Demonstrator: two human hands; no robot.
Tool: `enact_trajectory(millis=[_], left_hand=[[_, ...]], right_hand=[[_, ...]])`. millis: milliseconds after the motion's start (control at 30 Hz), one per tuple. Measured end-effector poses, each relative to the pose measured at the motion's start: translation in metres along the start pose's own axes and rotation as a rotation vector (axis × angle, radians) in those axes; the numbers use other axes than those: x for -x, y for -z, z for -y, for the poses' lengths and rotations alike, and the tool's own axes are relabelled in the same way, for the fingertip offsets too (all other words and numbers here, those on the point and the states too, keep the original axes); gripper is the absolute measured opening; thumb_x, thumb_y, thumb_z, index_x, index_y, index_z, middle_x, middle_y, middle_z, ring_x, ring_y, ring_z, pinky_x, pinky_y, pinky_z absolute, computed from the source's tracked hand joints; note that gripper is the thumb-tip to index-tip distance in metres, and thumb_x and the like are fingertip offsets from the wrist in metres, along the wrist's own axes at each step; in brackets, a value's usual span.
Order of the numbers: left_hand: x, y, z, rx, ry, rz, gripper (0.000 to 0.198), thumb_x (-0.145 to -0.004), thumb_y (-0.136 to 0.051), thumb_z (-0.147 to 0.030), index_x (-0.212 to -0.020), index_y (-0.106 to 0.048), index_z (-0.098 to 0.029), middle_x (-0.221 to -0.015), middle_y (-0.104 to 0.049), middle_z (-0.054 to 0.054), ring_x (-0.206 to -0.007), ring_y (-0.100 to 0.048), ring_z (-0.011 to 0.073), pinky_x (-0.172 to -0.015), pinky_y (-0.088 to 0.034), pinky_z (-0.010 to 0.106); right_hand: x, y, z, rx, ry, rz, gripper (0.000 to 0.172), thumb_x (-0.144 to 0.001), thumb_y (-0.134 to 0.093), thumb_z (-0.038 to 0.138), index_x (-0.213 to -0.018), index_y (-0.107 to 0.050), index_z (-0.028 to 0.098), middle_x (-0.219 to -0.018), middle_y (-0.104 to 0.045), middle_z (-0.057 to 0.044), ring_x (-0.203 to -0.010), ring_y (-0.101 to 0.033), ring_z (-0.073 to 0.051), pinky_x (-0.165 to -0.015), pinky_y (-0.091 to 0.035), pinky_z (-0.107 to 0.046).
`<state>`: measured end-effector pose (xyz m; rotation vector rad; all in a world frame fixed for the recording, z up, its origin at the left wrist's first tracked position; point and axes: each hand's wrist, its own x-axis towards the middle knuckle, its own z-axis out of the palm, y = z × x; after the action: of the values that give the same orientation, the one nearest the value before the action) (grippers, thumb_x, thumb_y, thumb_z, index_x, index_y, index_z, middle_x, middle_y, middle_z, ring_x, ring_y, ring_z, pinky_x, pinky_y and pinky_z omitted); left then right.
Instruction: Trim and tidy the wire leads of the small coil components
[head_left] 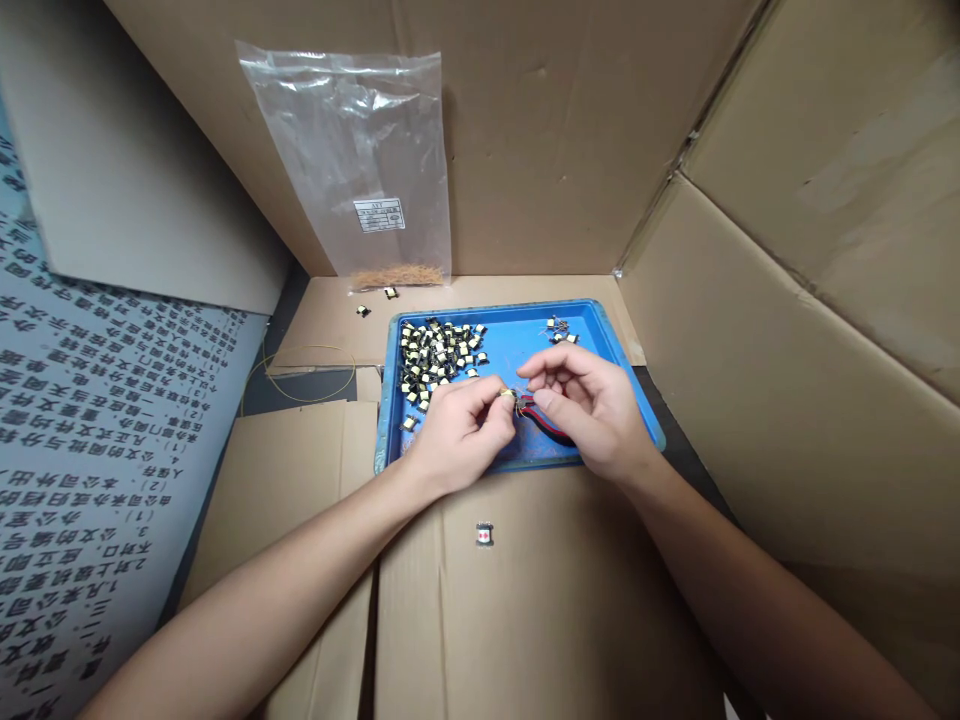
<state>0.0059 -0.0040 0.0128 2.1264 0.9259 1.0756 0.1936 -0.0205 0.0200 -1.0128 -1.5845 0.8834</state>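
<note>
My left hand (463, 428) is closed in a pinch on a small yellow-and-black component (508, 395) over the blue tray (592, 322). My right hand (589, 400) is beside it, fingers curled, with fingertips at the same part. Under my right palm lies a red-and-black handled tool (541, 418); whether the hand grips it is unclear. A heap of several similar small components (439, 355) fills the tray's left half. A few more (561, 330) lie at its far right corner.
One component with red marks (484, 534) lies on the cardboard in front of the tray. Two more (375, 301) sit behind the tray by a clear plastic bag (367, 160) leaning on the cardboard wall. Cardboard walls enclose the space; a printed sheet (97, 420) is at left.
</note>
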Motion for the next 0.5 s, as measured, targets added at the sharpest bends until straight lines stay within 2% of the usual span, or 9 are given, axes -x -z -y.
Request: enact_trajectory(millis=[100,200,333,500], left_hand=[[-0.0008,-0.0001,-0.0002,0.045,0.059,0.048,0.038,-0.098,-0.050,-0.030,-0.063,-0.039,-0.020,-0.058,-0.039,-0.004,-0.054,-0.038,0.0099,-0.056,-0.030,0.026],[-0.0006,0.0004,-0.0002,0.077,0.108,0.092,0.037,-0.098,-0.048,-0.033,-0.064,-0.044,-0.019,-0.058,-0.040,-0.004,-0.056,-0.039,0.0103,-0.056,-0.031,0.026],[0.0008,0.0018,0.0026,0.082,0.115,0.137,0.039,-0.099,-0.047,-0.035,-0.063,-0.041,-0.019,-0.056,-0.035,-0.005,-0.054,-0.033,0.0097,-0.055,-0.027,0.026],[0.0032,0.0022,0.0078,0.146,0.159,0.182,0.041,-0.099,-0.045,-0.040,-0.063,-0.041,-0.020,-0.056,-0.039,-0.004,-0.053,-0.035,0.0106,-0.055,-0.028,0.027]], right_hand=[[-0.0021,0.0006,0.0029,0.070,0.111,0.028,0.019,-0.090,-0.069,0.019,-0.106,-0.078,0.021,-0.095,-0.070,-0.006,-0.085,-0.065,-0.018,-0.074,-0.053,-0.032],[-0.0037,0.0011,0.0051,0.090,0.165,0.046,0.012,-0.091,-0.071,0.017,-0.096,-0.080,0.022,-0.093,-0.071,-0.005,-0.085,-0.065,-0.018,-0.072,-0.053,-0.031],[-0.0044,0.0037,0.0059,0.097,0.149,0.072,0.010,-0.092,-0.071,0.016,-0.090,-0.078,0.022,-0.090,-0.071,-0.004,-0.082,-0.064,-0.017,-0.070,-0.053,-0.031],[-0.0064,0.0065,0.0051,0.104,0.099,0.121,0.012,-0.096,-0.064,0.017,-0.088,-0.072,0.021,-0.090,-0.070,-0.004,-0.085,-0.062,-0.018,-0.072,-0.050,-0.032]])
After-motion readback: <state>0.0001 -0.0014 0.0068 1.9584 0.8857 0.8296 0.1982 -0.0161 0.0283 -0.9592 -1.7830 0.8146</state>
